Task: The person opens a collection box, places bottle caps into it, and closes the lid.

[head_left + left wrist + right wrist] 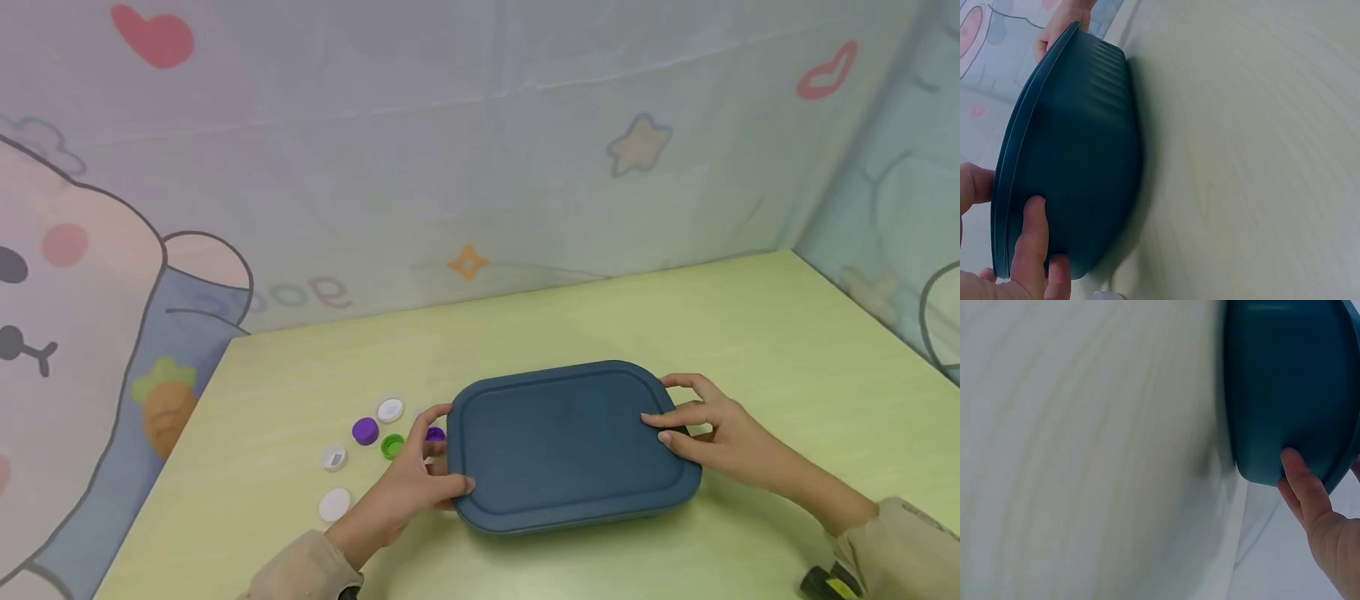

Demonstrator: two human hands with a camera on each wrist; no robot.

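Observation:
A dark blue rectangular storage box (570,442) with rounded corners and a lid fitted on it is held level between both hands. At its left end my left hand (411,482) grips it, thumb over the lid's edge and fingers along the side wall. My right hand (726,437) holds the opposite end, with its thumb on the lid and fingers on the wall, as the right wrist view shows. In the left wrist view, the box's ribbed wall (1094,106) tapers down to a base close over the table. The inside is hidden by the lid.
Left of the box lie several bottle caps: white caps (334,505), a purple cap (365,431) and a green cap (392,447). Another purple cap (435,434) shows partly behind the left hand. A printed cloth (420,167) hangs behind the yellow-green table (285,375).

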